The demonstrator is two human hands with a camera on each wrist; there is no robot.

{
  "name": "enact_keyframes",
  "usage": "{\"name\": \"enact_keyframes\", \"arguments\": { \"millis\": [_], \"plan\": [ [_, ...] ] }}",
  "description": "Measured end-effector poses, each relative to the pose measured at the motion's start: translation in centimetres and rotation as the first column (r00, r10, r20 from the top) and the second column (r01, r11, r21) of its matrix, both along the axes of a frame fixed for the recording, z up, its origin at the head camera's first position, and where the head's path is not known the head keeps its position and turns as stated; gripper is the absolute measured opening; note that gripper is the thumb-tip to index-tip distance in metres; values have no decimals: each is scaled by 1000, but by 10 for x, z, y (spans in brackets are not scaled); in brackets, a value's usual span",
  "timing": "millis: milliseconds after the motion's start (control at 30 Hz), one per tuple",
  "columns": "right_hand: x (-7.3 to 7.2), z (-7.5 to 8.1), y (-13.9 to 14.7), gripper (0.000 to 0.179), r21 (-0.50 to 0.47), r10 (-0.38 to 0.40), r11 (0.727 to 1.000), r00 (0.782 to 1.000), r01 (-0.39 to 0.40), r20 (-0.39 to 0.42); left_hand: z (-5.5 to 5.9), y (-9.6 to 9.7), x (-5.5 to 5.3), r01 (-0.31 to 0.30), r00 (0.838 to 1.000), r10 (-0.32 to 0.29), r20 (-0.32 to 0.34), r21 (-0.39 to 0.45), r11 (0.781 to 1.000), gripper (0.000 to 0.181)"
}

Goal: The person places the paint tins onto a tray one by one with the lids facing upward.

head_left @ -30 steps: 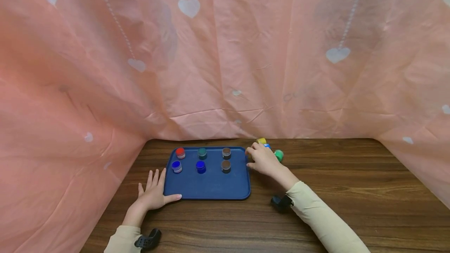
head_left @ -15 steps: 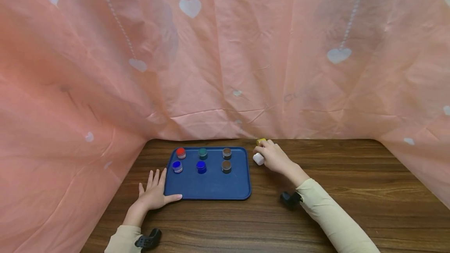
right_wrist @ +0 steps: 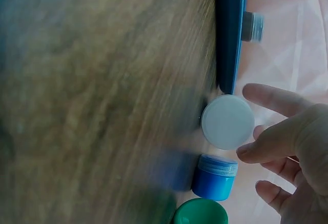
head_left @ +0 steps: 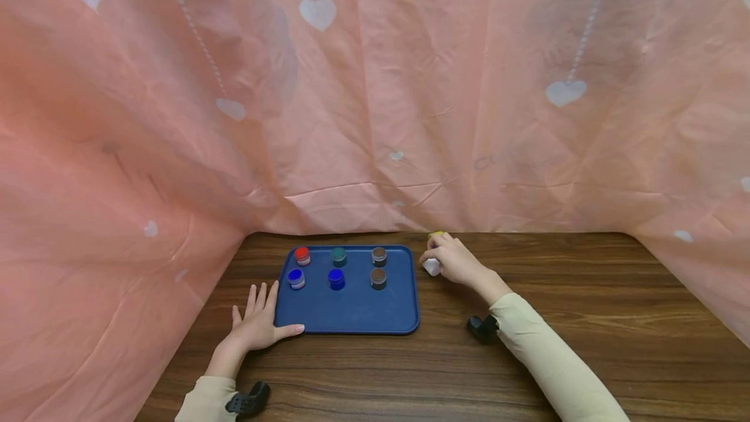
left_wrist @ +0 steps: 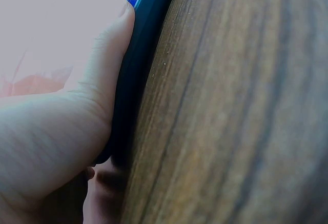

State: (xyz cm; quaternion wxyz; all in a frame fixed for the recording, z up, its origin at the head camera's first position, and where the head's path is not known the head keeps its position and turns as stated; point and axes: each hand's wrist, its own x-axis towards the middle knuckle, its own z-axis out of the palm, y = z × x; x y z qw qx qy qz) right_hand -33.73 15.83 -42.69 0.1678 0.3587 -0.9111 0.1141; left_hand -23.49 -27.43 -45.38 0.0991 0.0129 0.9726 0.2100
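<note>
Head view: my spread left hand (head_left: 254, 327) is touching the blue tray (head_left: 357, 314); left wrist: its thumb (left_wrist: 100, 55) is overlapping the edge; right wrist: my half-curled right hand (right_wrist: 307, 144) is bracketing a white jar (right_wrist: 228, 122) beside the tray, grip unclear, possibly rolling if pinched loosely.
</note>
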Motion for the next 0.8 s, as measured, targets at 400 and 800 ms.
{"name": "enact_keyframes", "arguments": {
  "millis": [400,800],
  "plan": [
    [3,1,2,33,84,-100,992,992,93,76,-1,0,-1,4,1000,-3,7,-14,1000,126],
    [7,2,0,34,148,-163,978,981,146,108,-2,-1,-1,5,1000,-5,1,-13,1000,126]
  ]
}}
